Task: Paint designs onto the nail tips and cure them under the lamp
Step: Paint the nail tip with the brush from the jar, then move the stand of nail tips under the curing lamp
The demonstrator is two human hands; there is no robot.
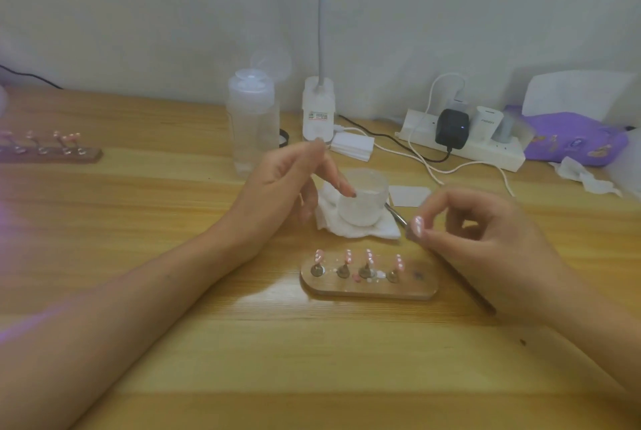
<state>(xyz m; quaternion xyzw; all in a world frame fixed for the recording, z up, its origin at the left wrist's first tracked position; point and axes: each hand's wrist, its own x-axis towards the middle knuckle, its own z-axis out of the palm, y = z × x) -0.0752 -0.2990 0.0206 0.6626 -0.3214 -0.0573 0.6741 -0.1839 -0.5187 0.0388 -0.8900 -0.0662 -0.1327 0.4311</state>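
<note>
A wooden holder (369,285) lies on the table in front of me with several pink nail tips (369,257) standing on small metal stands. My right hand (485,239) pinches one more pink nail tip on its stand (417,226) between thumb and forefinger, just above the holder's right end. A thin dark brush (468,287) runs under that hand across the table. My left hand (288,186) hovers with relaxed fingers and holds nothing, beside a frosted glass cup (362,200) on a white tissue.
A second holder with pink tips (48,148) lies at the far left. A clear plastic bottle (252,121), a white lamp base (318,110), a power strip with plugs (461,140), a purple pouch (572,138) and crumpled tissue (586,176) line the back of the table.
</note>
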